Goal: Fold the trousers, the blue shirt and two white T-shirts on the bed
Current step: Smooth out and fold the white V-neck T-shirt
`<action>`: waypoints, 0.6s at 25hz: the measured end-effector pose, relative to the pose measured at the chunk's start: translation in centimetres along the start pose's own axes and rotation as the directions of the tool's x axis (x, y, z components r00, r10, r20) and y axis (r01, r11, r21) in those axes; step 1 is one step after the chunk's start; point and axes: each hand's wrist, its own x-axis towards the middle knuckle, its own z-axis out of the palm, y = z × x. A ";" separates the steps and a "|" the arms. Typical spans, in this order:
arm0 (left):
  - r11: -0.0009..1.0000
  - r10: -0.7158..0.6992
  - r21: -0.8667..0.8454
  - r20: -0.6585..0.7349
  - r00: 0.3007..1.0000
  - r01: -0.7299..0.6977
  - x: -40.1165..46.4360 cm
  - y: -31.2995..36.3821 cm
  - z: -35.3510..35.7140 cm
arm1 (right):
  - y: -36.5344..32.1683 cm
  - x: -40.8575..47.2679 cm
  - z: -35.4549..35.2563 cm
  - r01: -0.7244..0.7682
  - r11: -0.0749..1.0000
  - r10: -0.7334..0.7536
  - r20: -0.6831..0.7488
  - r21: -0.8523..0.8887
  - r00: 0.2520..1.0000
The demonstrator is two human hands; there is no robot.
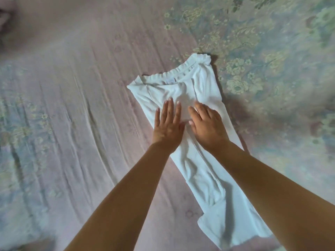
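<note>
Head view showed the left hand (pixel 167 122) and right hand (pixel 206 124) lying flat, grip released, side by side on the white T-shirt (pixel 199 160) beneath them on the bed (pixel 72 87), apparently smoothing its folded sides.

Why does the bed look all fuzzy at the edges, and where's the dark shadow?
In the head view, the bedsheet smears into blur toward the corners, most at top left; the white T-shirt and both flat hands, left hand and right hand, look sharper. A soft shadow falls right of the shirt. No glare; the wide lens makes the forearms look stretched.
</note>
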 end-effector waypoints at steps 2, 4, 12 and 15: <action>0.994 0.086 -0.071 -0.024 0.996 -0.088 -5.4 2.7 1.0 | 0.0 -6.0 -1.7 -0.153 0.980 0.148 0.047 0.126 0.988; 0.979 0.179 -0.098 -0.003 0.984 -0.178 -12.0 4.9 2.4 | -0.1 -12.9 -2.3 -0.386 0.902 0.325 0.282 0.195 0.903; 0.926 -0.063 -0.371 0.009 0.998 0.062 -23.6 12.9 3.0 | 5.8 -26.3 -1.5 -0.292 0.956 0.290 0.150 -0.012 0.945; 0.904 -0.169 -0.405 -0.052 0.984 0.134 -24.5 15.9 3.4 | 9.3 -28.0 -1.0 -0.089 0.996 0.092 0.202 -0.020 0.975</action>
